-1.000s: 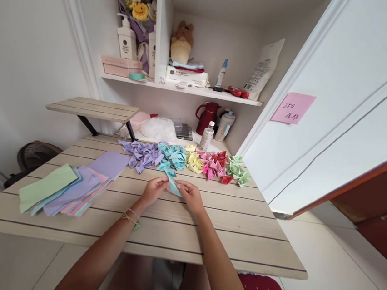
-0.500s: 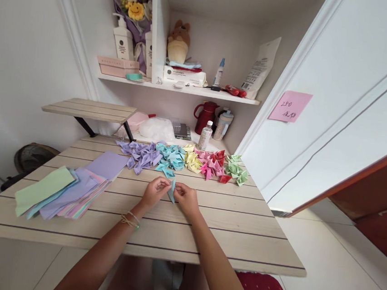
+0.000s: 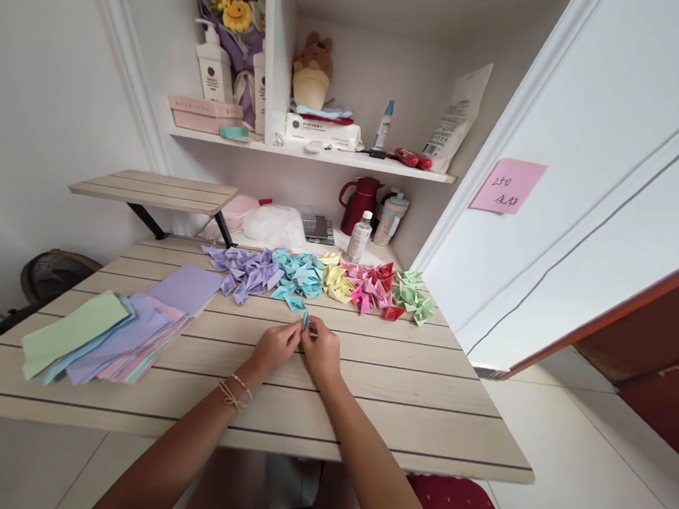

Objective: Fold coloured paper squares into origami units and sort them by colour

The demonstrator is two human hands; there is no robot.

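My left hand [image 3: 275, 347] and my right hand [image 3: 321, 349] meet over the middle of the wooden table [image 3: 422, 398]. Both pinch a small folded blue paper [image 3: 305, 319], of which only the tip shows between the fingertips. Just beyond them lies a row of folded paper pieces sorted by colour: purple [image 3: 245, 269], blue [image 3: 300, 275], yellow [image 3: 337, 282], pink and red [image 3: 373, 288], green [image 3: 413, 295]. A fanned stack of pastel paper sheets [image 3: 110, 324] lies to the left of my left hand.
A low wooden riser [image 3: 154, 189] stands at the table's back left. Behind the table sit a red jug [image 3: 361, 203], a small bottle [image 3: 360, 239] and a plastic bag [image 3: 275, 224]. Shelves above hold bottles, boxes and a plush toy. A pink note [image 3: 507, 186] sticks on the door at right.
The blue paper has been folded narrower between my hands, which have drawn closer together until the fingertips meet. The view has shifted slightly.
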